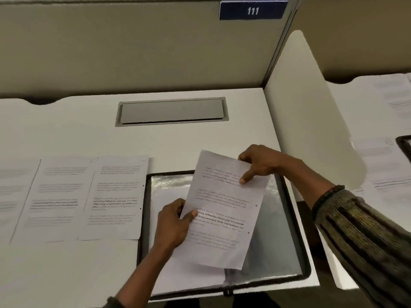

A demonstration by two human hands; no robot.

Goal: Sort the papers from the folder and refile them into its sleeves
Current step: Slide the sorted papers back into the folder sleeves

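Printed sheet (224, 196), tilted, is pinched at its left edge by my left hand (173, 223) and at its top right corner by my right hand (260, 163), just above the open folder (297, 230) whose glossy sleeve (273, 241) holds a white page (178, 274), other printed pages (66, 196) lying left on the desk (89, 130).

1. Folder (297, 230): black-edged, open flat at the near right corner of the counter (89, 130); shiny clear sleeve (273, 230) uppermost, white page showing in its left half.
2. Printed sheet (224, 210): white, paragraphs of text, raised and tilted over the folder; left hand (173, 223) pinches its left edge, right hand (258, 165) its top right corner.
3. Sorted papers (73, 196): three text sheets, flat, overlapping in a row just left of the folder.
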